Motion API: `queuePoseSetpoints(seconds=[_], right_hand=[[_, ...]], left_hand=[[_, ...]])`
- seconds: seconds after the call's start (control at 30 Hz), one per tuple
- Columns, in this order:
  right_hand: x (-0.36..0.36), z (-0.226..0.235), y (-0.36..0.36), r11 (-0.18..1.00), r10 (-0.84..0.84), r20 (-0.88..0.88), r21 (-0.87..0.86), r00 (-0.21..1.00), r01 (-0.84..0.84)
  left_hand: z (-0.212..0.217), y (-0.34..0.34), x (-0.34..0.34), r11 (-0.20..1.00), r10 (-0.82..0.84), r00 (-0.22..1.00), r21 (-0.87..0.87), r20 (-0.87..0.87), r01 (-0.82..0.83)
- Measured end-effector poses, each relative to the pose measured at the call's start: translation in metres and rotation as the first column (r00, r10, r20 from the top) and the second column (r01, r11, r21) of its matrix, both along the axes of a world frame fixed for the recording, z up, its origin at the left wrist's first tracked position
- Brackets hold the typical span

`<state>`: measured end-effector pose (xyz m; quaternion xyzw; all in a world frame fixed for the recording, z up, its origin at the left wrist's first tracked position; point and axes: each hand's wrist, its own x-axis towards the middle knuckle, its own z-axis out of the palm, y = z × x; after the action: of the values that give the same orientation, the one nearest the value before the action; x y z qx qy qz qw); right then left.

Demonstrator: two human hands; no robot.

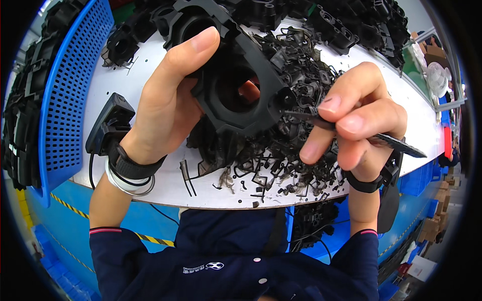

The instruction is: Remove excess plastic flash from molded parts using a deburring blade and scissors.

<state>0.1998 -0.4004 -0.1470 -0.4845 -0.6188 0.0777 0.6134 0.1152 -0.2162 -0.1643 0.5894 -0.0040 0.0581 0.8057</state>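
Note:
A black moulded plastic part [241, 118] with round through-holes is raised above the table in my left hand [163, 95]. The thumb lies along its upper side, and a fingertip shows through the lower hole. My right hand [369, 108] pinches a slim, dark, blade-like tool [401, 145] between thumb and fingers. The tool's narrow tip is at the right edge of the part; whether it touches cannot be told. Under both hands spreads a heap of black plastic scraps [301, 75], with thin trimmed strips and bits near the table's front edge.
On the left a blue perforated crate [70, 90] stands beside stacked black parts [22, 110]. More black parts [346, 25] are piled along the back of the white table [110, 75]. A small white fan [438, 79] is at the far right. Below the front edge sits a blue bin [341, 215] with black pieces.

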Motion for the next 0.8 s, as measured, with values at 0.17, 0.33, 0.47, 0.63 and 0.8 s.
queuePoseSetpoints(seconds=[0.17,0.33,0.47,0.63,0.8], right_hand=[[-0.0032,0.0005,-0.0007,0.998,-0.026,0.005,-0.054,1.0,0.026],[-0.0049,-0.0019,-0.001,0.992,-0.107,0.09,-0.057,0.99,0.112],[-0.0046,-0.0004,-0.0039,0.988,-0.119,0.146,-0.085,0.982,0.132],[-0.0003,-0.0019,-0.0027,0.978,-0.173,0.214,-0.077,0.961,0.193],[0.0033,-0.0011,-0.0063,0.946,-0.267,0.368,-0.075,0.891,0.314]], left_hand=[[0.0005,-0.0032,-0.0002,0.999,0.018,1.0,-0.033,0.007,-0.018],[-0.0011,-0.0032,-0.0018,0.979,-0.006,1.0,-0.205,-0.027,0.0],[0.0013,-0.0074,-0.0018,0.974,0.014,1.0,-0.227,-0.011,-0.016],[0.0003,-0.0071,-0.0021,0.979,0.015,1.0,-0.206,0.024,-0.01],[0.0019,-0.0094,-0.004,0.997,0.023,0.999,-0.077,-0.033,-0.025]])
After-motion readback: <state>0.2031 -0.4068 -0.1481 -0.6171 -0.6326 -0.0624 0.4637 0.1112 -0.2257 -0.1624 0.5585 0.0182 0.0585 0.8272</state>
